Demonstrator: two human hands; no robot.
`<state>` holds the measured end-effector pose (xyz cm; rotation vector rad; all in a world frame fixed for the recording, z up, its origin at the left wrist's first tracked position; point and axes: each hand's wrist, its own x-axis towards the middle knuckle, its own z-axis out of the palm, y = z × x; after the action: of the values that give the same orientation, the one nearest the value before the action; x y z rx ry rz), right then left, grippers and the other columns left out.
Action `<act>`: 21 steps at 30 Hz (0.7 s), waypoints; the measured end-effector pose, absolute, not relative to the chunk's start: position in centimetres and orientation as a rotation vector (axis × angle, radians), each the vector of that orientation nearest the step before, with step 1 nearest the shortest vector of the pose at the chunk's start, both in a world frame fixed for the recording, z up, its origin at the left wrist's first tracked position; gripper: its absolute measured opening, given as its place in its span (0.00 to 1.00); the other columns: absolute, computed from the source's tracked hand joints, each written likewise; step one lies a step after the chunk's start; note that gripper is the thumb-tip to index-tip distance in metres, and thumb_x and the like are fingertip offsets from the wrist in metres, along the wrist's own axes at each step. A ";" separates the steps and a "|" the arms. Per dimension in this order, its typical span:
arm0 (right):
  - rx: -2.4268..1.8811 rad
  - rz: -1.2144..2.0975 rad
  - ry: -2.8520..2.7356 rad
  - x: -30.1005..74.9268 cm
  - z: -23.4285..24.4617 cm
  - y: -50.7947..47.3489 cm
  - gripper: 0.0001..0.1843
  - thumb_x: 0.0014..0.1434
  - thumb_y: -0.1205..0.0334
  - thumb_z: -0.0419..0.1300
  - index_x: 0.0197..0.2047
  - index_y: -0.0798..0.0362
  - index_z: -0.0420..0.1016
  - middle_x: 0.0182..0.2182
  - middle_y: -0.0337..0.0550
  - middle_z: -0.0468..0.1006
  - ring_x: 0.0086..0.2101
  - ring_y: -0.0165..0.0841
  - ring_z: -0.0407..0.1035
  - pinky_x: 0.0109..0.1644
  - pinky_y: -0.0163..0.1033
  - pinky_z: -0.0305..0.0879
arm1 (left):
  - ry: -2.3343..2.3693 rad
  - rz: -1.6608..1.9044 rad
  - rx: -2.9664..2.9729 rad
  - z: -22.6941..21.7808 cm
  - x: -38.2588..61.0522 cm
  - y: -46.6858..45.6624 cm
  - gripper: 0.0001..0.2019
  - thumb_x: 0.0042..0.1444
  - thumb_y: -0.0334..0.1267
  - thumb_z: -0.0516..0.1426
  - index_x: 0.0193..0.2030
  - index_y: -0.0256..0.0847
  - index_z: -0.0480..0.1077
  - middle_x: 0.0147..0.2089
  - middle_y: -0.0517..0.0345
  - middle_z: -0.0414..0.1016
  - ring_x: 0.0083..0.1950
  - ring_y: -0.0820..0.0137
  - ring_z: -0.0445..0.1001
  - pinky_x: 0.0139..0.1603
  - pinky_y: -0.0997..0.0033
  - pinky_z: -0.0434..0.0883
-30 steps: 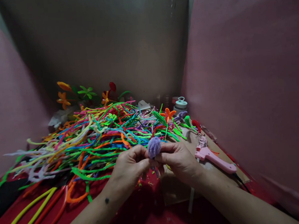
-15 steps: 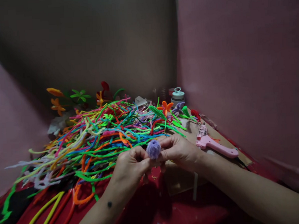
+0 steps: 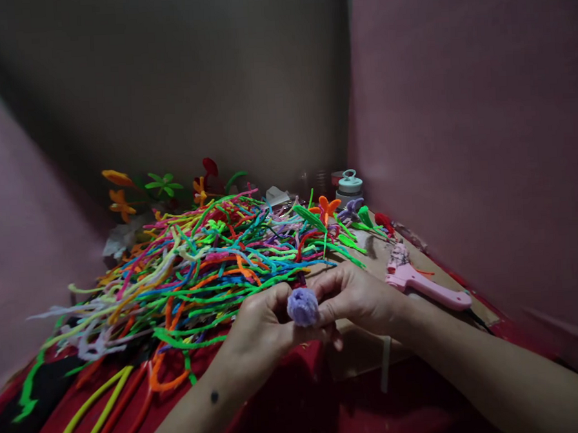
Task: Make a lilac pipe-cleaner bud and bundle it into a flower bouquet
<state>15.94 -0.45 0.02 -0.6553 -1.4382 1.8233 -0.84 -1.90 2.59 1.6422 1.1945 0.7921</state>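
Note:
A purple pipe-cleaner flower bud (image 3: 303,307), fuzzy and rounded with a small hole in its top, is pinched between both hands near the middle of the view. My left hand (image 3: 266,318) grips it from the left, fingers closed. From the right, my right hand (image 3: 354,297) holds it between thumb and fingers. The bud's underside is hidden behind the fingers. Just beyond the hands lies a large heap of coloured pipe cleaners (image 3: 195,273).
A pink glue gun (image 3: 428,288) rests on cardboard (image 3: 422,261) at the right. Finished flowers, including an orange one (image 3: 326,208), lie behind it near a jar with a light-blue lid (image 3: 349,186). Yellow-handled and red-handled tools (image 3: 93,408) are at front left on the red cloth (image 3: 222,427).
Both hands and the purple bud have shifted slightly lower in the view. The bud tilts a little differently. The whole scene has slid slightly right as the camera moved.

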 end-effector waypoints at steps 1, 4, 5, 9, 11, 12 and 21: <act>-0.664 1.816 -1.424 15.8 0.0 -0.5 0.09 0.45 0.63 0.66 0.29 0.60 0.77 0.17 0.38 0.71 0.16 0.25 0.64 0.17 0.30 0.63 | 1.165 0.772 1.618 2.7 -0.9 -1.9 0.11 0.38 0.34 0.64 0.22 0.36 0.64 0.22 0.65 0.66 0.23 0.78 0.63 0.22 0.79 0.62; -0.679 1.762 -1.368 15.6 -0.2 -0.5 0.10 0.47 0.61 0.65 0.31 0.59 0.78 0.18 0.38 0.71 0.16 0.23 0.63 0.18 0.29 0.62 | 1.074 0.733 1.516 3.0 -1.1 -1.6 0.12 0.40 0.32 0.62 0.28 0.38 0.62 0.22 0.67 0.64 0.21 0.79 0.61 0.18 0.81 0.60; -0.681 1.736 -1.354 15.5 -0.2 -0.5 0.11 0.47 0.60 0.65 0.31 0.59 0.78 0.19 0.37 0.71 0.16 0.23 0.62 0.18 0.29 0.62 | 1.050 0.739 1.490 3.0 -1.2 -1.5 0.13 0.40 0.31 0.62 0.29 0.39 0.61 0.22 0.68 0.64 0.20 0.79 0.61 0.17 0.81 0.60; -0.733 1.660 -1.317 15.2 -0.2 -0.4 0.12 0.48 0.58 0.64 0.32 0.59 0.79 0.17 0.36 0.70 0.15 0.23 0.61 0.18 0.30 0.60 | 1.001 0.826 1.457 2.9 -1.6 -1.3 0.15 0.42 0.31 0.62 0.34 0.40 0.60 0.23 0.69 0.63 0.19 0.79 0.62 0.17 0.80 0.63; -0.784 1.626 -1.277 15.1 -0.1 -0.4 0.11 0.45 0.59 0.65 0.29 0.59 0.78 0.16 0.36 0.69 0.15 0.23 0.61 0.17 0.30 0.60 | 0.990 0.887 1.462 3.0 -1.6 -1.3 0.17 0.45 0.33 0.62 0.39 0.40 0.59 0.23 0.70 0.64 0.19 0.79 0.63 0.17 0.79 0.64; -0.807 1.607 -1.260 15.0 -0.1 -0.4 0.10 0.44 0.59 0.66 0.28 0.59 0.78 0.15 0.35 0.68 0.15 0.23 0.60 0.17 0.30 0.60 | 0.988 0.919 1.467 3.0 -1.6 -1.4 0.18 0.45 0.33 0.61 0.41 0.40 0.59 0.23 0.70 0.64 0.18 0.79 0.63 0.17 0.80 0.64; -0.885 1.368 -1.363 14.7 0.0 -0.9 0.10 0.43 0.60 0.66 0.28 0.57 0.76 0.19 0.34 0.68 0.17 0.23 0.60 0.18 0.30 0.59 | 1.043 1.013 1.549 3.2 -1.5 -1.8 0.16 0.50 0.37 0.59 0.45 0.43 0.59 0.25 0.67 0.67 0.20 0.78 0.64 0.19 0.79 0.61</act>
<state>14.73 -0.88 0.03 -0.8854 -1.3629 1.3683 -1.46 -1.79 3.19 1.5487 1.0428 1.0130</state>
